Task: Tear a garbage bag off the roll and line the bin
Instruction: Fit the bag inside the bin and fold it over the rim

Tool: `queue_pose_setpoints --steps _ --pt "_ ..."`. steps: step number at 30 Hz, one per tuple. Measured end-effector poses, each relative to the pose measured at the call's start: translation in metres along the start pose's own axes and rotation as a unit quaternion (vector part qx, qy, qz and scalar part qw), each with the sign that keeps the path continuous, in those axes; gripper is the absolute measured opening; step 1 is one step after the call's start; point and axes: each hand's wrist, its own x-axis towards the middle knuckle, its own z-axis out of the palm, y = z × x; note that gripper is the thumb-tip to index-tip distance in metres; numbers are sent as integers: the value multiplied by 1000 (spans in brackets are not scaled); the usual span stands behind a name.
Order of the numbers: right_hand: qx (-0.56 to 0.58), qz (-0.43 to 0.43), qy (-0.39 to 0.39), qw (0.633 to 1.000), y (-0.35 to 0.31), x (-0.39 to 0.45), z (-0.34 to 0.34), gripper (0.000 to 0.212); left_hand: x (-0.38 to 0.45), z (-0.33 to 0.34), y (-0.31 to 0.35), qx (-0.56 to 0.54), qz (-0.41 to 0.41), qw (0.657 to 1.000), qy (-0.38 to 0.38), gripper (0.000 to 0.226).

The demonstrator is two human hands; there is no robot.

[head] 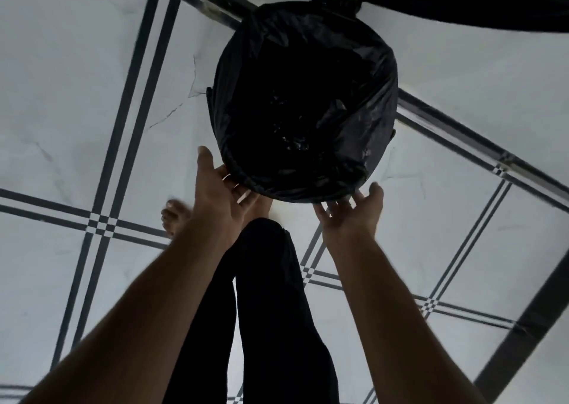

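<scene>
A round bin stands on the floor ahead of me, wrapped in a black garbage bag whose top is folded over the rim and down the outside. The bin's own wall is hidden by the bag. My left hand is palm-up at the near left edge of the bag, fingers spread and touching the plastic. My right hand is palm-up at the near right edge, fingertips just under the bag's fold. Neither hand grips anything. No bag roll is in view.
The floor is white tile with dark double stripes. My legs in dark trousers and a bare foot are below the bin. A dark piece of furniture overhangs at the top right, close behind the bin.
</scene>
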Motion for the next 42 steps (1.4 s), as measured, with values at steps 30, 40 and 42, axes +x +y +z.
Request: queue_pose_setpoints --steps 30,40,42 --pt "83 5 -108 991 -38 48 -22 47 0 16 9 -2 38 997 71 58" --pt "-14 -16 -140 990 -44 51 -15 61 8 15 23 105 84 989 59 57" --pt "-23 -19 -109 994 -41 57 -16 62 11 16 24 117 92 987 52 58"
